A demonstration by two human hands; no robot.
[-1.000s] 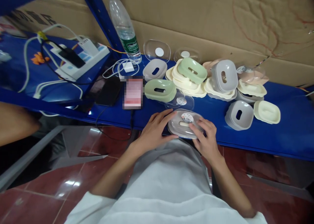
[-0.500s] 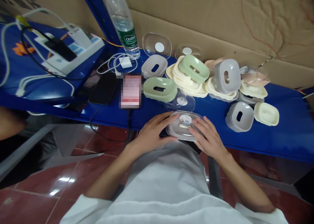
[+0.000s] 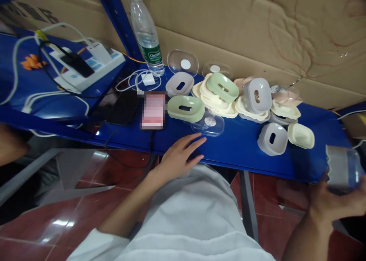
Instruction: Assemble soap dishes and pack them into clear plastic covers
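At the right side, my right hand [image 3: 328, 205] is closed around a grey soap box [image 3: 337, 167] with a clear lid, tilted on its side and slightly blurred. My left hand [image 3: 180, 156] rests by the table's front edge, fingers spread, holding nothing. Just beyond its fingertips lie clear oval lids [image 3: 213, 128], one with a round label. Past them sits a green soap dish [image 3: 187, 114] with a slot in its floor. To the right stand a grey box [image 3: 273, 139] and a small cream dish [image 3: 301, 135].
Stacked cream dishes [image 3: 214, 101] hold another green dish [image 3: 224, 86]. A grey box [image 3: 258, 95] tops another stack. A water bottle [image 3: 150, 47], blurred-out phone [image 3: 153, 110], charger [image 3: 148, 79] and power strip [image 3: 94, 66] are left. Behind stands cardboard [image 3: 228, 28]; a person's arm [image 3: 11, 144] shows far left.
My right hand has carried the grey lidded soap box from in front of me far to the right. My left hand has let go of it and stays in about the same place.
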